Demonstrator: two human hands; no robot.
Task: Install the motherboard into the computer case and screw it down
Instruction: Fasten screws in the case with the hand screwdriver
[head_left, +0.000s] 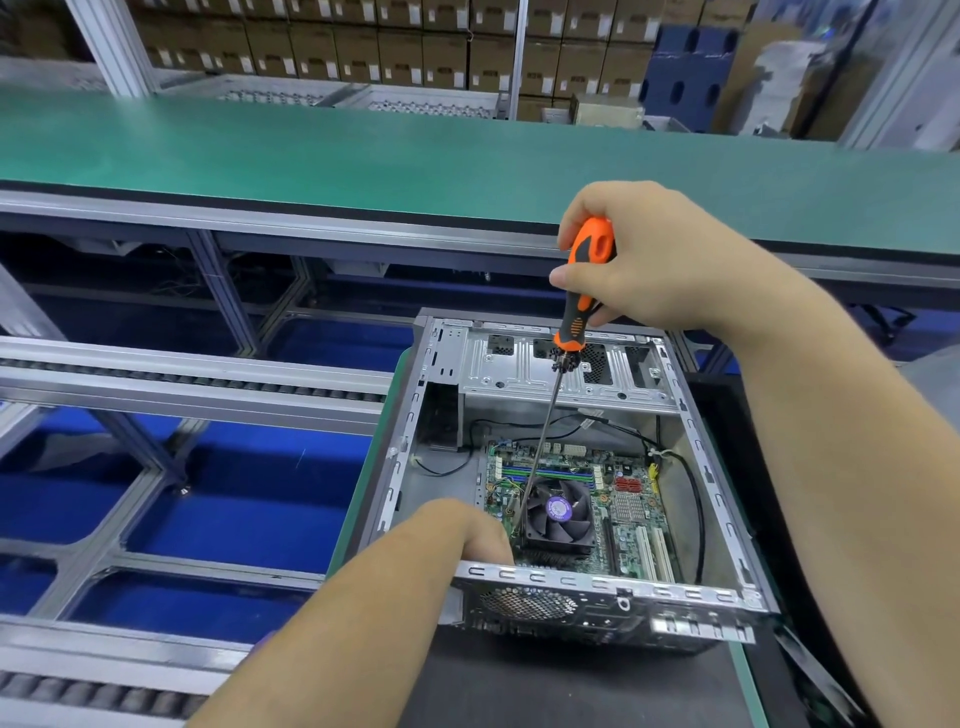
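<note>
An open grey computer case lies on a dark mat, and a green motherboard with a black fan cooler lies flat inside it. My right hand grips the orange-and-black handle of a long screwdriver. Its thin shaft slants down to the board's left edge beside the cooler. My left hand reaches over the case's near wall, its fingers down inside at the screwdriver tip. The fingertips and the screw are hidden.
Black cables loop along the case's right inner side. A silver drive cage spans the far end. A green conveyor belt runs behind, roller rails lie left, and stacked cardboard boxes fill the background.
</note>
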